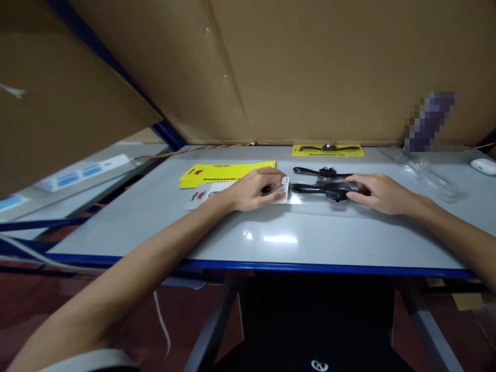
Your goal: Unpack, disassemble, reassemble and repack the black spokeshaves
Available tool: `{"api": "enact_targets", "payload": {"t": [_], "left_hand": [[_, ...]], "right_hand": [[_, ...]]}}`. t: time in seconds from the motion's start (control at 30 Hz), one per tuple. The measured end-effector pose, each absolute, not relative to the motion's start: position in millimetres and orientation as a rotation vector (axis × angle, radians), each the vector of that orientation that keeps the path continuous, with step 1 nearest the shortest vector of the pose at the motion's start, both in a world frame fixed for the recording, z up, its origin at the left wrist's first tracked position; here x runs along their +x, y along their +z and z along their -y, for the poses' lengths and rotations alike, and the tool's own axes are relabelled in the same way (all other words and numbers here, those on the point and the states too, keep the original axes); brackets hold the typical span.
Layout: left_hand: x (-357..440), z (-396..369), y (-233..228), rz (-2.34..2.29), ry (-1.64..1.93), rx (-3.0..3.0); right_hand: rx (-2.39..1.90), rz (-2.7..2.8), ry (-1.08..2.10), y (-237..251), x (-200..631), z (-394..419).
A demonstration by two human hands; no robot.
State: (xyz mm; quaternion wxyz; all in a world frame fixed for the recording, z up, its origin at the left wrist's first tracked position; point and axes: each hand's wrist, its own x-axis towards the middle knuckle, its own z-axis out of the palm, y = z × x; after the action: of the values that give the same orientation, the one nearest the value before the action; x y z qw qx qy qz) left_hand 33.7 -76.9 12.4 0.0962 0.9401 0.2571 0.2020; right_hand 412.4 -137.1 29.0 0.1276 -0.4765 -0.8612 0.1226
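My left hand [259, 188] is closed on the right end of a white-faced backing card [285, 190], which reaches left beneath my wrist. Next to it on the table, a black spokeshave [310, 188] lies crosswise, apparently in a clear plastic shell. My right hand [382, 192] has its thumb and fingers around the right end of that spokeshave. Just behind lies a second black spokeshave [324, 171], its right end partly hidden by my right hand. Yellow printed cards [220, 171] lie beyond my left forearm.
At the back, a spokeshave on a yellow card [327, 150] lies near the cardboard wall [310, 72]. Clear plastic shells [430, 175] and a white mouse-like object [483, 166] are at right. A power strip [89, 170] sits left. The blue table edge [310, 267] runs in front.
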Motion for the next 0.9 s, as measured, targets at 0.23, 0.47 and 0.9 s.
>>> {"api": "enact_targets", "payload": {"t": [0.23,0.47,0.9], "left_hand": [[42,85,9,-0.798,0.649,2.74],[53,87,10,-0.813,0.683,2.733],[70,84,10,-0.725,0.674,2.829]], "right_hand": [[-1.332,2.501,0.3,23,415,134],[-1.283,2.51,0.163,20,409,136],[-1.315,2.45,-0.092,14,385,146]]}}
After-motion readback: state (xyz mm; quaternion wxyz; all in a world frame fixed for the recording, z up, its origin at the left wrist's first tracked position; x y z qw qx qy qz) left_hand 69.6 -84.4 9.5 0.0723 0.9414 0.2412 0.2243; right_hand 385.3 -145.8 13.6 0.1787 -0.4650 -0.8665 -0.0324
